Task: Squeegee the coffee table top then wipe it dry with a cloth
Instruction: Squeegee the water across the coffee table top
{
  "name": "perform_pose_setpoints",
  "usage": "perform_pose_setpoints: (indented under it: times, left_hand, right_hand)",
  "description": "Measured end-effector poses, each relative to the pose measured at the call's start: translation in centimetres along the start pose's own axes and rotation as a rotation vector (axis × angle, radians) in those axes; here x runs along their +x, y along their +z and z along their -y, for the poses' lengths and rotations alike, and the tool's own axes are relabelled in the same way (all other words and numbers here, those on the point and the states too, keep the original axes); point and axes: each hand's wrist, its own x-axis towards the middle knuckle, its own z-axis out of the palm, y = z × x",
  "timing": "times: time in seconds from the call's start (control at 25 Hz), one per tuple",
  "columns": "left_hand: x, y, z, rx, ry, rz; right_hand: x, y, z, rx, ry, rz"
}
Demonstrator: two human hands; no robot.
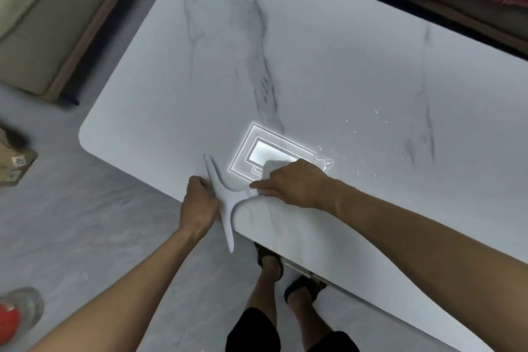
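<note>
I am looking down on the coffee table top, a pale marbled slab, and both of my hands are working at its near edge, not far from the near left corner.

My left hand is closing around the squeegee, a thin pale tool. I judge its blade to be the long strip running along and past the near edge, while a curved arm of it is reaching in over the top. The fingers are wrapped on the far side of it, so I cannot tell how tightly they are gripping. I think I am parking the blade at the edge so that whatever water it is carrying can run off the slab rather than back across it.

My right hand is pressing flat, fingers spread and pointing left, on a small grey cloth lying on the top just inside the near edge. The palm is loading it from above, not pinching it, which suits wiping. It is sitting right beside a bright reflected light patch and a small puddle; scattered droplets are lying further toward the right end.

So I judge the drying to be starting here, where the water has gathered, with the right end not yet done.
</note>
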Motion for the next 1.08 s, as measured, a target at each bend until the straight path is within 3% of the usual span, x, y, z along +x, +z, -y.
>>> perform_pose_setpoints:
  times: [0.28,0.48,0.6,0.72,0.88,1.08]
  left_hand:
    - [-0.4,2.3,-5.5,0.08,0.179,0.166]
    - [-2.1,5.1,-10.6,0.16,0.3,0.223]
    - [-2.7,6.1,-12.7,0.197,0.284,0.27]
    - [-2.8,6.9,-14.7,0.169,0.257,0.251]
    - [-2.2,7.4,-17.0,0.08,0.258,0.153]
    - [-0.2,6.5,-17.2,-0.08,0.126,0.018]
  right_hand:
    - [-12.8,1.6,-6.7,0.213,0.408,-0.125]
    - [-24.5,2.8,-9.1,0.217,0.719,-0.048]
    - [-28.8,2.7,-9.5,0.197,0.821,-0.017]
    - [-30.3,1.6,-10.0,0.199,0.841,-0.026]
    - [-25.8,-2.0,-13.6,0.285,0.805,-0.183]
    - [-12.1,-5.7,-16.5,0.243,0.436,-0.076]
